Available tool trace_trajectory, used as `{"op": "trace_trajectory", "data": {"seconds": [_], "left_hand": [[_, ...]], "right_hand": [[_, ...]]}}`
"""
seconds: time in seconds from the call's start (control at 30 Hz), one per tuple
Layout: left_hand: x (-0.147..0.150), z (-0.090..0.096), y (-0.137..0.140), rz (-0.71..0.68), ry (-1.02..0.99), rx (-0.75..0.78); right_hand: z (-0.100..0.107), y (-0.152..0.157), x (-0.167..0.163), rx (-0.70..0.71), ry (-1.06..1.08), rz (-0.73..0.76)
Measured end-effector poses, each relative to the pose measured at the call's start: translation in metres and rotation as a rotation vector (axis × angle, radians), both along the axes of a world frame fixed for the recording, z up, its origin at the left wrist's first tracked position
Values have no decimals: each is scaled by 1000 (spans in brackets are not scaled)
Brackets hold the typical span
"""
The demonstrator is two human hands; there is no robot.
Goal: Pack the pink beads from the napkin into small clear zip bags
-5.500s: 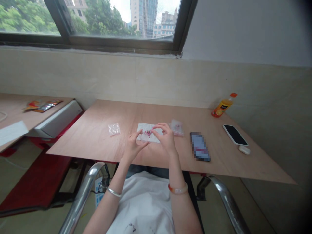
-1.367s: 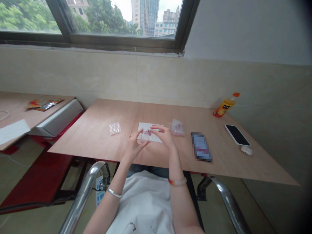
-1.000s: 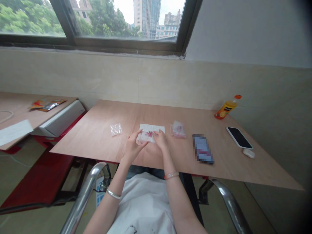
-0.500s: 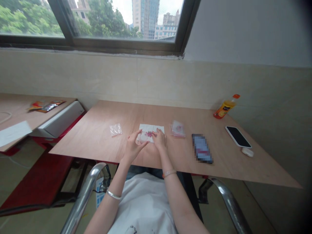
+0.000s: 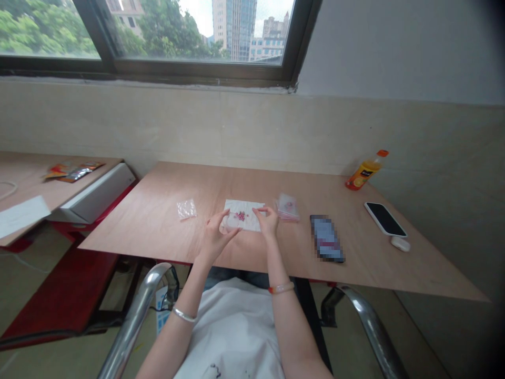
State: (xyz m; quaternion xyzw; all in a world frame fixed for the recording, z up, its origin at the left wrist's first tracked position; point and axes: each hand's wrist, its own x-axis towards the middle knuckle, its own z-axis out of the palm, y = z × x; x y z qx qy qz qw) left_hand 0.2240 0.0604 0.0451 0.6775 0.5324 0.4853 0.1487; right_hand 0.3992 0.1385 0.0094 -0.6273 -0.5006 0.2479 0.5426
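Note:
A white sheet (image 5: 252, 206), perhaps a tissue, lies on the table in front of me. In its middle is a small cluster of dark pink beads or gems (image 5: 240, 216). My left hand (image 5: 216, 231) rests at the sheet's left side, thumb and forefinger apart, with a faint pinkish see-through patch between them that I cannot identify. Over the sheet's right edge, my right hand (image 5: 268, 220) has thumb and forefinger drawn close together; whatever is between the fingertips is too small to tell. Just beyond it sits a stack of small clear pinkish bags (image 5: 288, 207).
A crumpled clear bag (image 5: 187, 209) lies left of the sheet. Toward the right are a phone with a blurred screen (image 5: 327, 238), a white-edged phone (image 5: 385, 219), a small white case (image 5: 400, 243) and an orange drink bottle (image 5: 366, 171). Metal armrests (image 5: 136, 316) flank me.
My right hand has moved from over the pink cluster to the right edge of the sheet, uncovering more of the cluster. My left hand has stayed in place.

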Motion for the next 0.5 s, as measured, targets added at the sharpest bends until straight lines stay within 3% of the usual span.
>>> {"op": "trace_trajectory", "data": {"seconds": [0.07,0.27,0.33,0.5], "left_hand": [[1,0,0,-2,13,7],[1,-5,3,10,32,38],[1,-4,3,4,21,34],[-3,0,1,3,-26,8]], "right_hand": [[20,-6,-3,57,81,62],[75,-36,-15,133,80,567],[80,-42,-20,99,29,631],[74,-36,-28,98,-15,620]]}}
